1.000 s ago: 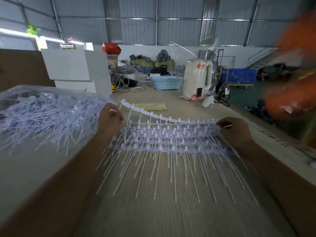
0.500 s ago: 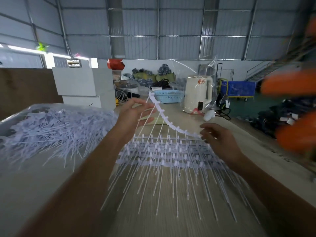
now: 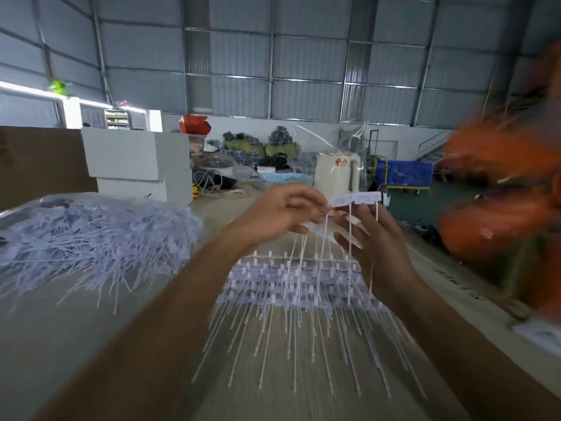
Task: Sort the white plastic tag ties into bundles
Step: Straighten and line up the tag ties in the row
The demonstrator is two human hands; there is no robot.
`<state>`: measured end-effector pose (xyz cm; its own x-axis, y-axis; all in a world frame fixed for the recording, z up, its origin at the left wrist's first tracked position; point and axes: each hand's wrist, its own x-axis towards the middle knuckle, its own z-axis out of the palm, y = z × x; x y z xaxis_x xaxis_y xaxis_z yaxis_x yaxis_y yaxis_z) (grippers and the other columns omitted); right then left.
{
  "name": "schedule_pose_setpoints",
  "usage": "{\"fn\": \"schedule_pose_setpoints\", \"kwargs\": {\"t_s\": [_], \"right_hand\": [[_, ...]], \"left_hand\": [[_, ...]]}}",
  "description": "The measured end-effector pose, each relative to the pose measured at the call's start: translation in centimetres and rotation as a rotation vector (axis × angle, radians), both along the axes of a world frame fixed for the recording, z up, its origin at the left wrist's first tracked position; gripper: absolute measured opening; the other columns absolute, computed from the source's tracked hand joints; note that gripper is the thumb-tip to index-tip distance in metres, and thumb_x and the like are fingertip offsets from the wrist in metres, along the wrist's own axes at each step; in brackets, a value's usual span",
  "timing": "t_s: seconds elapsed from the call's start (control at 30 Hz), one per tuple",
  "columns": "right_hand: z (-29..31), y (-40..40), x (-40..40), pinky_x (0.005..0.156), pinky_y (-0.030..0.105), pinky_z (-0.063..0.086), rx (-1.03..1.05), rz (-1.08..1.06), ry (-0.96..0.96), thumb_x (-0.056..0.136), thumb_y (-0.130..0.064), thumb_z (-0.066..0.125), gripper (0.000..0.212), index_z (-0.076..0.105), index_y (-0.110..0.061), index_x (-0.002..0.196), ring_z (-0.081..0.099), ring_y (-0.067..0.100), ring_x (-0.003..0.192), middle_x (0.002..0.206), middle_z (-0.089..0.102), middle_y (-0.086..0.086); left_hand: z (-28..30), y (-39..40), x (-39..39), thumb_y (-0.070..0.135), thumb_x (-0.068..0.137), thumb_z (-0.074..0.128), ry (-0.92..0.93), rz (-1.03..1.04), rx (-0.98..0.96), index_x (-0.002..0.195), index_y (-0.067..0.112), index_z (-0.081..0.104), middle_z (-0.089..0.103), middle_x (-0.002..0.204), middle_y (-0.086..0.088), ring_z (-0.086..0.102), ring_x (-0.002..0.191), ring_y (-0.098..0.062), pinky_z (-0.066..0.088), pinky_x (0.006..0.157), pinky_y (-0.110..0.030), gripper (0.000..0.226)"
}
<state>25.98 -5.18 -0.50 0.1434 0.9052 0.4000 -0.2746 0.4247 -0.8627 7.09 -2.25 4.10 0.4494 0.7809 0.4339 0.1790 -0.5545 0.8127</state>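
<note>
Both hands raised above the counter (image 3: 76, 344), close together. Left hand (image 3: 282, 212) curled, fingers pinching the near end of a white tie strip (image 3: 353, 199) held up at chest height. Right hand (image 3: 375, 238) just beside it, fingers mostly straight and spread, palm turned toward the strip; touching the hanging tails, though a real grip cannot be told through the blur. Thin tails dangling from the strip down past the right palm. Directly below, on the counter, a flat stack (image 3: 291, 281) of tie strips laid in rows, tails fanned toward the near edge. To the left, a big loose heap (image 3: 91, 238) of ties on clear plastic. Farther back: white boxes (image 3: 133, 159), blue basket (image 3: 285, 178), cream kettle (image 3: 335, 171). Blurred orange shapes (image 3: 504, 192) at right.
</note>
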Motion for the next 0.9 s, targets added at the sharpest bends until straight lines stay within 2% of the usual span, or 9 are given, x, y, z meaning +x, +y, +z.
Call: {"fn": "schedule_pose_setpoints", "kwargs": {"t_s": [0.1,0.23,0.4,0.47,0.5,0.6,0.73,0.8,0.9], "right_hand": [[0.9,-0.5,-0.2,0.100,0.047,0.051,0.066,0.147,0.091,0.104,-0.027,0.051,0.032,0.055,-0.015,0.133,0.066,0.027,0.117,0.126,0.069,0.006],[1.1,-1.4,-1.2,0.092,0.042,0.056,0.135,0.407,0.107,0.100,-0.031,0.052,0.044,0.050,-0.014,0.140,0.061,0.033,0.123,0.135,0.063,0.012],[1.3,-1.9,-1.1,0.097,0.040,0.052,0.167,0.563,0.022,0.106,-0.025,0.038,0.037,0.050,-0.021,0.141,0.053,0.032,0.133,0.146,0.053,0.010],[1.4,-1.7,-0.7,0.098,0.041,0.052,0.178,0.555,0.044,0.104,-0.026,0.044,0.035,0.055,-0.024,0.137,0.053,0.031,0.132,0.144,0.056,0.010],[1.5,-1.4,-0.5,0.097,0.040,0.053,0.174,0.534,0.067,0.101,-0.029,0.050,0.034,0.058,-0.024,0.133,0.056,0.030,0.130,0.139,0.060,0.010],[1.3,-0.5,0.5,0.093,0.040,0.054,0.166,0.418,0.107,0.095,-0.032,0.059,0.025,0.066,-0.025,0.119,0.065,0.028,0.116,0.122,0.068,0.010],[0.4,0.8,1.9,0.086,0.037,0.056,0.113,0.305,0.120,0.094,-0.029,0.062,0.020,0.064,-0.021,0.113,0.068,0.023,0.103,0.112,0.070,0.008],[0.0,1.4,2.1,0.078,0.033,0.057,0.051,0.244,0.111,0.095,-0.027,0.064,0.018,0.065,-0.018,0.110,0.068,0.021,0.092,0.105,0.070,0.008],[-0.9,2.0,2.4,0.072,0.029,0.057,-0.013,0.201,0.056,0.089,-0.030,0.070,0.022,0.072,-0.021,0.109,0.068,0.016,0.080,0.096,0.072,0.004]], "left_hand": [[-0.8,1.5,-1.3,0.010,0.094,0.066,-0.064,0.142,-0.025,0.123,0.029,0.061,0.069,0.115,0.005,0.071,0.096,-0.018,0.062,0.081,-0.042,0.035],[-2.7,2.4,-1.2,0.018,0.093,0.069,0.037,0.083,0.007,0.121,0.055,0.056,0.061,0.120,0.029,0.068,0.097,-0.004,0.060,0.086,-0.039,0.049],[-1.5,2.8,-0.8,-0.001,0.087,0.070,-0.014,0.275,0.388,0.106,0.022,0.072,0.069,0.099,0.021,0.065,0.092,0.005,0.052,0.084,-0.017,0.029],[-0.5,2.4,-1.2,-0.001,0.084,0.073,-0.031,0.399,0.531,0.104,0.017,0.073,0.065,0.098,0.025,0.063,0.081,0.009,0.050,0.070,-0.009,0.027],[-0.2,2.2,-1.6,0.005,0.083,0.076,-0.020,0.476,0.599,0.104,0.018,0.074,0.065,0.097,0.022,0.063,0.078,0.005,0.050,0.067,-0.012,0.025],[0.6,1.5,-2.8,0.034,0.083,0.079,0.159,0.682,0.721,0.111,0.022,0.073,0.062,0.106,0.003,0.057,0.096,-0.016,0.050,0.073,-0.032,0.031],[1.7,0.8,-3.5,0.052,0.080,0.075,0.385,0.751,0.895,0.109,0.022,0.075,0.057,0.118,-0.004,0.048,0.111,-0.022,0.040,0.086,-0.033,0.042],[2.2,0.4,-3.1,0.054,0.081,0.072,0.416,0.698,0.902,0.107,0.022,0.073,0.063,0.109,0.000,0.052,0.103,-0.020,0.038,0.088,-0.033,0.042],[2.5,-0.2,-2.6,0.062,0.080,0.070,0.447,0.674,0.899,0.101,0.026,0.071,0.059,0.083,0.010,0.047,0.083,-0.015,0.030,0.070,-0.031,0.042]]}}
